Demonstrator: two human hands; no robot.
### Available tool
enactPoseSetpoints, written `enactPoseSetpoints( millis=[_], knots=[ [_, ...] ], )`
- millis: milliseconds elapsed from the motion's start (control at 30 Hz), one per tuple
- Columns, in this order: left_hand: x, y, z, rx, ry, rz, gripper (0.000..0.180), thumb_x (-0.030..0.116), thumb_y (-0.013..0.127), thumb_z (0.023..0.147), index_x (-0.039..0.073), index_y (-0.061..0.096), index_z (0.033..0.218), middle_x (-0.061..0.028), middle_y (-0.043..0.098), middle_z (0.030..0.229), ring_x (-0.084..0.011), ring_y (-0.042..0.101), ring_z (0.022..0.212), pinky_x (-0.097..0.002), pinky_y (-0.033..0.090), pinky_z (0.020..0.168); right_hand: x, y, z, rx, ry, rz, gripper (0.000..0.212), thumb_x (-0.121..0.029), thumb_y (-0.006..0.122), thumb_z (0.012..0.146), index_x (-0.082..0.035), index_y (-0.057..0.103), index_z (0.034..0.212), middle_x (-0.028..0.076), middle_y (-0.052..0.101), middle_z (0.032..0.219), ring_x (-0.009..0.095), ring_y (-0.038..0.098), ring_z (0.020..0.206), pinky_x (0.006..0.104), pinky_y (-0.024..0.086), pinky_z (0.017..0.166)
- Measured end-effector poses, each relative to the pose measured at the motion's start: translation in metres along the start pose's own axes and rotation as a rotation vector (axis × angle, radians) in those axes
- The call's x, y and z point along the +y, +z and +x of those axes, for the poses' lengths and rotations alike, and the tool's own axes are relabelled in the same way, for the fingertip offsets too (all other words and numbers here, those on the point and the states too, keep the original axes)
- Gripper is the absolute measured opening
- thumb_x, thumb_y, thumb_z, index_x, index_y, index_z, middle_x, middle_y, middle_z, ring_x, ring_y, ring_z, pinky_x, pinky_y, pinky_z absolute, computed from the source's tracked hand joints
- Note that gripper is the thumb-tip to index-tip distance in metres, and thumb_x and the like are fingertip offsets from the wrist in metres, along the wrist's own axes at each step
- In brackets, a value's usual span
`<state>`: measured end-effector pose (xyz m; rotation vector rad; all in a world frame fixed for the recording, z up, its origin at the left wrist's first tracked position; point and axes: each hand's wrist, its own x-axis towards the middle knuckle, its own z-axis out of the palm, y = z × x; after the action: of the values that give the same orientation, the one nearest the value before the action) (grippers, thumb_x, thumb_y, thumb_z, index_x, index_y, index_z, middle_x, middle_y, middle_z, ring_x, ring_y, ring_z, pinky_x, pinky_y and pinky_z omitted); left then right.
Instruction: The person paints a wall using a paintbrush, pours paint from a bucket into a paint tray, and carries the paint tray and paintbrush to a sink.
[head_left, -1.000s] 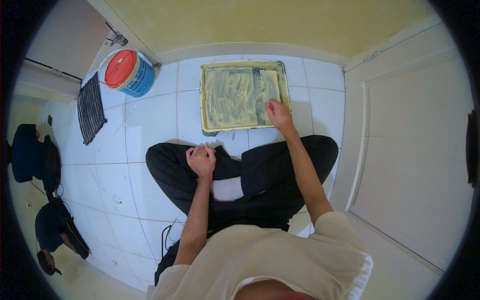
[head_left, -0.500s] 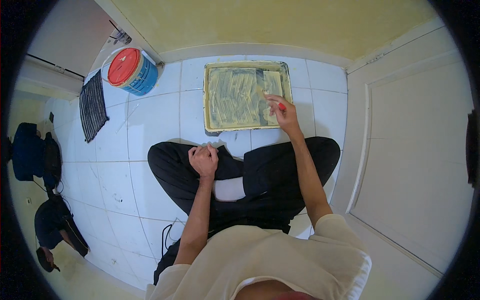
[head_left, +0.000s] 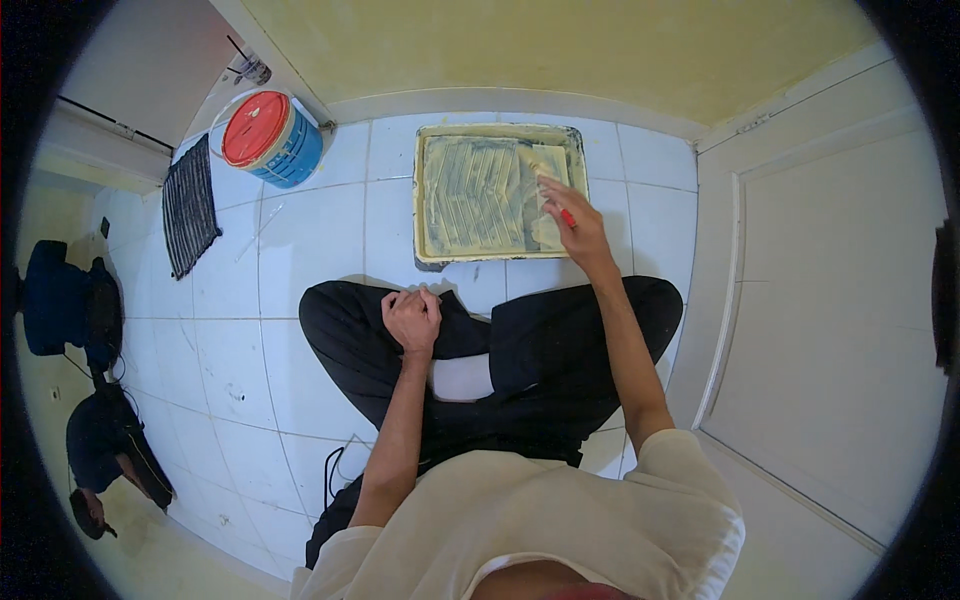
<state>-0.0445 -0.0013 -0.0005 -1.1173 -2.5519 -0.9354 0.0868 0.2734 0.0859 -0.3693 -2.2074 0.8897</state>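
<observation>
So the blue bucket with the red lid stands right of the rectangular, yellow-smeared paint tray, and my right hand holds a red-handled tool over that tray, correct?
Not quite: in the head view, the red-lidded blue bucket stands left of the yellow-smeared tray; your right hand does hold the red-handled tool over it.

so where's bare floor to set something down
Bare tile lies between the blue bucket and paint tray, and left of the left knee. Crowded: the tray's right side, at the right hand and brush, and the bucket's left, by the striped mat.
</observation>
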Motion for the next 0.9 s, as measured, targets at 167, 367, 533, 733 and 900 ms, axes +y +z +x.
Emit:
enactPoseSetpoints(
  millis=[167, 367, 533, 733, 900],
  knots=[
    [0.002, 0.0, 0.002, -0.02, -0.015, -0.02, 0.037, 0.014, 0.051, 0.088, 0.009, 0.067, 0.056, -0.0056, 0.064, 0.059, -0.0219, 0.058, 0.059, -0.0377, 0.042, 0.079, 0.029, 0.007, -0.017, 0.001, 0.265, 0.052, 0.026, -0.004, 0.058, 0.09, 0.0, 0.059, 0.116, 0.013, 0.066, 0.112, 0.027, 0.065, 0.099, 0.0369, 0.053, 0.085],
    [-0.001, -0.001, 0.001, -0.013, -0.018, -0.027, 0.036, 0.014, 0.051, 0.088, 0.009, 0.068, 0.056, -0.0057, 0.065, 0.06, -0.0219, 0.059, 0.061, -0.0375, 0.042, 0.078, 0.065, 0.008, -0.011, -0.058, 0.415, 0.081, 0.023, -0.007, 0.058, 0.092, 0.001, 0.06, 0.114, 0.015, 0.067, 0.103, 0.026, 0.068, 0.088, 0.036, 0.054, 0.077],
    [0.001, 0.0, 0.004, 0.049, 0.052, 0.004, 0.035, 0.011, 0.054, 0.086, 0.009, 0.066, 0.054, -0.0061, 0.064, 0.057, -0.0208, 0.059, 0.059, -0.0351, 0.042, 0.074, 0.106, 0.001, 0.033, -0.01, 0.155, -0.098, 0.02, -0.005, 0.059, 0.089, 0.001, 0.06, 0.108, 0.018, 0.067, 0.101, 0.032, 0.066, 0.087, 0.0356, 0.052, 0.078],
    [0.001, -0.001, 0.004, 0.047, 0.027, 0.007, 0.034, 0.01, 0.054, 0.085, 0.009, 0.067, 0.054, -0.0061, 0.064, 0.059, -0.0206, 0.059, 0.059, -0.0351, 0.042, 0.074, 0.142, 0.008, 0.036, -0.152, 0.286, -0.13, 0.012, -0.003, 0.059, 0.087, 0.0, 0.058, 0.099, 0.02, 0.065, 0.093, 0.036, 0.064, 0.083, 0.0401, 0.05, 0.073],
    [0.0, -0.001, 0.005, 0.051, 0.041, 0.006, 0.033, 0.009, 0.055, 0.085, 0.009, 0.067, 0.054, -0.0058, 0.064, 0.059, -0.0202, 0.059, 0.059, -0.035, 0.042, 0.074, 0.147, 0.019, 0.009, -0.104, 0.485, -0.069, 0.013, -0.01, 0.059, 0.089, -0.002, 0.058, 0.099, 0.02, 0.064, 0.087, 0.037, 0.064, 0.081, 0.0403, 0.049, 0.071]
  ],
)
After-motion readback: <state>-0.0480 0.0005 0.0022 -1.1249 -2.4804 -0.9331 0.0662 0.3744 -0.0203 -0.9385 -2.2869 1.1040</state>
